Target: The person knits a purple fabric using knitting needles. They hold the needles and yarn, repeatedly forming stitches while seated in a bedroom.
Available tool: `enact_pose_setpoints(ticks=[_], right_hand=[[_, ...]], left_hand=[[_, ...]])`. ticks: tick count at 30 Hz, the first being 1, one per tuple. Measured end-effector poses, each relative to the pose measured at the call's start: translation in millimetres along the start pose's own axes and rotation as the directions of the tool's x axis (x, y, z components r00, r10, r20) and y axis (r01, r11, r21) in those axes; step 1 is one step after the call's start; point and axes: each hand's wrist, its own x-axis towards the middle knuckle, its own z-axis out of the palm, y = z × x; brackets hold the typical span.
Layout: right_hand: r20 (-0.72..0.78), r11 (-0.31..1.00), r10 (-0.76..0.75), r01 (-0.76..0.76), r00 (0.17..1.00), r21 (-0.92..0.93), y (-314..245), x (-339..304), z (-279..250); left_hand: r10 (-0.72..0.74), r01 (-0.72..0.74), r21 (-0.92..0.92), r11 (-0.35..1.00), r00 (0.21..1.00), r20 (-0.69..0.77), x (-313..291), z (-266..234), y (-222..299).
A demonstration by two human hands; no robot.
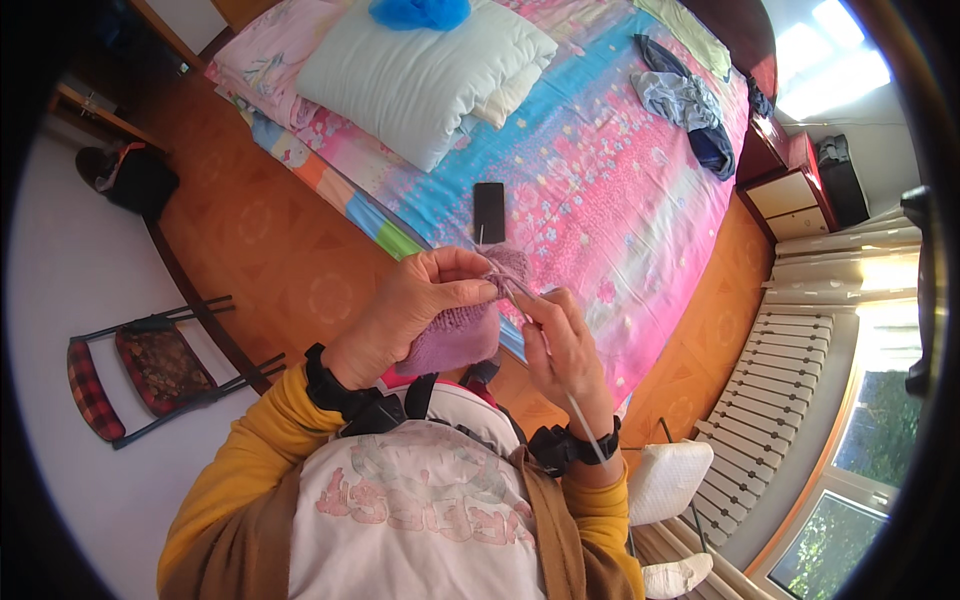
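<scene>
A piece of purple knitting (455, 340) hangs in front of my body, below my fingers. My left hand (420, 290) pinches its upper edge between thumb and fingers. Closed round a long thin knitting needle (588, 430) is my right hand (563, 345); the needle's rear end slants down past my wrist. Its front end meets the stitches close to my left thumb. A second thin needle tip (481, 234) sticks up beyond my left fingers. Part of the knitted piece shows behind the hands, and my fingers hide most of the worked loops.
Beyond my hands a black phone (489, 212) lies on a bed with a floral sheet (600, 190). A folded pale quilt (410, 85) and some clothes (685, 105) rest there too. A folding chair (165, 365) stands left; a white stool (670, 480) and radiator (765, 420) are right.
</scene>
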Motion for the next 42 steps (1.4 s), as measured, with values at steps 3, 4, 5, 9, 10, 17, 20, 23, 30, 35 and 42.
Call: enact_pose_setpoints(ticks=[3, 4, 5, 9, 10, 17, 20, 23, 30, 35, 42], right_hand=[[-0.021, 0.992, -0.049, 0.046, 0.999, -0.113, -4, 5, 3], [-0.040, 0.994, -0.040, 0.036, 0.998, -0.104, -5, 7, 2], [-0.071, 0.995, -0.043, 0.036, 0.997, -0.096, -6, 10, 0], [0.112, 0.994, -0.001, 0.013, 0.994, -0.107, -4, 20, -4], [0.080, 0.995, 0.018, -0.010, 0.997, -0.104, -3, 19, -6], [-0.032, 0.977, -0.138, 0.131, 0.990, -0.168, 10, 3, 0], [-0.146, 0.984, -0.095, 0.070, 0.985, -0.167, 14, -2, 11], [-0.245, 0.993, -0.084, 0.059, 0.966, -0.106, 14, -7, 15], [-0.128, 0.990, -0.138, 0.132, 0.982, -0.051, 12, -8, 3], [-0.150, 0.990, -0.100, 0.084, 0.984, -0.112, 6, -6, 5], [-0.164, 0.976, -0.065, 0.029, 0.984, -0.218, -6, 5, 17]], left_hand=[[0.028, -0.029, 0.054, 0.998, 0.999, 0.019, 0, 1, -3], [0.021, -0.025, 0.092, 0.995, 0.999, 0.045, 0, 1, -3], [0.020, -0.026, 0.136, 0.990, 0.999, 0.046, -1, 1, -4], [-0.039, 0.010, 0.125, 0.992, 0.973, 0.227, -3, 9, -12], [-0.020, -0.008, 0.160, 0.987, 0.985, 0.171, -3, 8, -12], [0.039, -0.070, 0.209, 0.975, 0.988, 0.149, -5, 0, -6], [0.018, -0.045, 0.192, 0.980, 0.990, 0.140, -6, 3, -5], [0.022, -0.032, 0.110, 0.993, 0.995, 0.099, -5, 4, -3], [0.094, -0.104, 0.107, 0.989, 0.991, 0.092, -4, -1, -5], [0.166, -0.168, 0.138, 0.976, 0.986, 0.023, -3, 1, -11], [0.176, -0.182, 0.097, 0.978, 0.982, 0.069, -4, 1, -20]])
